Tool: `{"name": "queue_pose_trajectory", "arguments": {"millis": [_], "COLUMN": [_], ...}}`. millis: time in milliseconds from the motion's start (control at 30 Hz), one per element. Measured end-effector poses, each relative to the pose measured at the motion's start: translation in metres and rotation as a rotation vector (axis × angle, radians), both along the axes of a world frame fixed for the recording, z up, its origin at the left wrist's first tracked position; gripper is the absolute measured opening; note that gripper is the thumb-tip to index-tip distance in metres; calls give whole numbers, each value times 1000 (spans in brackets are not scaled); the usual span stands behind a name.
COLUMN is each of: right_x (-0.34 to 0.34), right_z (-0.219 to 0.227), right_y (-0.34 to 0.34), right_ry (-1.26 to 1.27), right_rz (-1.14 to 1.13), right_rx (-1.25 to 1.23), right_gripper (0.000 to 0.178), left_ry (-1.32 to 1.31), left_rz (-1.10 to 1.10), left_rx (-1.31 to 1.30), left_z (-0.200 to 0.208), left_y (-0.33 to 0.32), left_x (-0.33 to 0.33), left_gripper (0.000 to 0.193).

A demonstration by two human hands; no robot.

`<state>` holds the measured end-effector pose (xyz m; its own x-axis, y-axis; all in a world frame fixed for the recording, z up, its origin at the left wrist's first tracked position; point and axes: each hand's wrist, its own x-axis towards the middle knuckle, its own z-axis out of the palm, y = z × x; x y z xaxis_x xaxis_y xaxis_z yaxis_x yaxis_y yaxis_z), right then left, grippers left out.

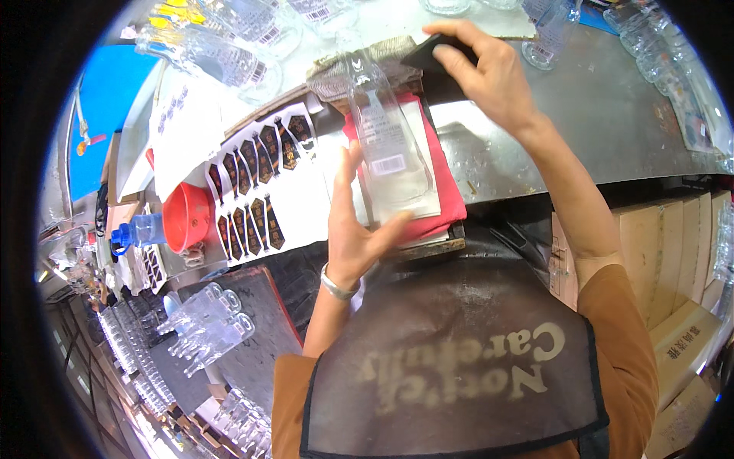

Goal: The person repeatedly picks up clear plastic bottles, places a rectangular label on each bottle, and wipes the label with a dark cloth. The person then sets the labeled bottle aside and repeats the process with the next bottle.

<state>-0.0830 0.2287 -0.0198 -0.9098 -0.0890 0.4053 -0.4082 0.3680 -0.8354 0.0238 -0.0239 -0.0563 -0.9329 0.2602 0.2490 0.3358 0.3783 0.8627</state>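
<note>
A clear glass bottle [394,164] lies on a stack of white and red cloth or paper, its neck on a folded grey cloth [325,80]. My left hand [352,229] is at the bottle's lower left, fingers stretched along its side and thumb spread near the base. Whether it presses on the glass I cannot tell. Beyond the bottle, to the right of its neck, my right hand [489,73] grips a flat black piece [443,52] between thumb and fingers. A white sheet [294,210] with rows of black tie-shaped stickers [264,153] lies left of the bottle.
Several clear bottles [245,30] stand at the far left, another [547,38] at the far right. A red bowl [186,218] and a blue-capped jug [141,233] sit left. More bottles [210,321] lie on a dark board lower left. Cardboard boxes [650,252] are at right.
</note>
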Motion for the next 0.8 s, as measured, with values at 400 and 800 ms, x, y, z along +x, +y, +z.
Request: {"name": "queue_pose_trajectory", "arguments": {"millis": [400, 800], "right_x": [-7, 56], "right_z": [48, 107], "right_y": [-8, 173], "right_ry": [-78, 76], "right_rz": [54, -517], "right_rx": [0, 334], "right_gripper": [45, 26], "left_ry": [-302, -163], "left_rz": [-11, -226], "left_rx": [320, 56], "left_z": [39, 54], "left_y": [52, 63], "left_x": [-43, -24], "left_gripper": [63, 61]}}
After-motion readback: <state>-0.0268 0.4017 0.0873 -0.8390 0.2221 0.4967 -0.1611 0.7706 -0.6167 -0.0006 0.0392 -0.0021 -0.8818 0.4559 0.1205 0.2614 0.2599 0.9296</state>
